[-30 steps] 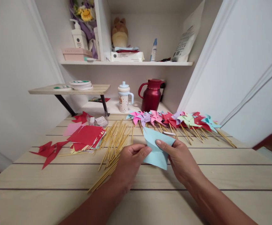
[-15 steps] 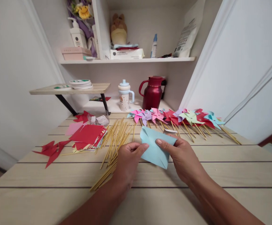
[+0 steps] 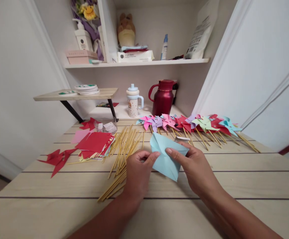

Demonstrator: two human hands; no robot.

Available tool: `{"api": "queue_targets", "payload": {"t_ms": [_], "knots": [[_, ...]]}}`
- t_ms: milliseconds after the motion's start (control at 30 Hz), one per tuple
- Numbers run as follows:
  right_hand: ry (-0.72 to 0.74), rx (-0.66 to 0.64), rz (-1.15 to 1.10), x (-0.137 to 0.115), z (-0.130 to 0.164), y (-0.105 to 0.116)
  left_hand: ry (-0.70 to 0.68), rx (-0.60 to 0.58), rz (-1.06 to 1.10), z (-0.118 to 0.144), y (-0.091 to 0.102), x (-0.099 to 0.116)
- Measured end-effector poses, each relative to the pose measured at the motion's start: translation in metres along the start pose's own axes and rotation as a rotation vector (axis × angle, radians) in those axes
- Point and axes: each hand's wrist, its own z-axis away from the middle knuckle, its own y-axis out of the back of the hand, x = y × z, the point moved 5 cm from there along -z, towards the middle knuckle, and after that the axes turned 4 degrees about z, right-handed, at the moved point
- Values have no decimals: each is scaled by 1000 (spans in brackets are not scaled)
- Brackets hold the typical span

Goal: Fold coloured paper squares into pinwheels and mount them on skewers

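I see both hands pinching light-blue paper square [image 3: 165,159] just above tabletop [image 3: 234,179]: left hand [image 3: 136,171] grips left corner, right hand [image 3: 196,169] right edge. Folding step, I judge; next move needs corner drawn to centre.

No legible txt: print on white pump bottle [image 3: 83,37], flat white box [image 3: 135,56] & white pouch [image 3: 200,32] on shelf too small/blurred.

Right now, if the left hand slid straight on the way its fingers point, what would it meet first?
The left hand points up-right, its fingers already pinching the light blue paper. Beyond the sheet, the row of paper pinwheels on sticks probably comes next; depth is unclear.
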Motion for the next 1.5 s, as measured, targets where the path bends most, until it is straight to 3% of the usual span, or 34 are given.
{"api": "queue_targets", "payload": {"t_ms": [133, 267, 367, 467, 667, 833, 1033, 1267, 1500], "knots": [[59, 4, -31, -5, 1, -1, -69, 65, -6, 1, 3, 5], [198, 22, 37, -20, 4, 1, -17, 35, 61, 0, 2, 0], [250, -60, 188, -23, 5, 1, 46, 2, 123, -1, 1, -3], [222, -104, 352, -16, 4, 2, 85, -16, 172, -2, 0, -4], [96, -88, 275, -8, 3, 0, 59, -37, 145, 0, 0, -4], [142, -42, 411, -15, 5, 0, -9, -53, 75, 3, -1, 1], [117, -68, 371, -16, 8, 0, -34, -49, 33, 4, -1, 4], [162, -77, 418, -18, 8, -2, 91, -187, 137, 6, -9, -6], [173, -82, 430, -20, 9, -5, 144, -178, 277, 7, -11, -6]]}}
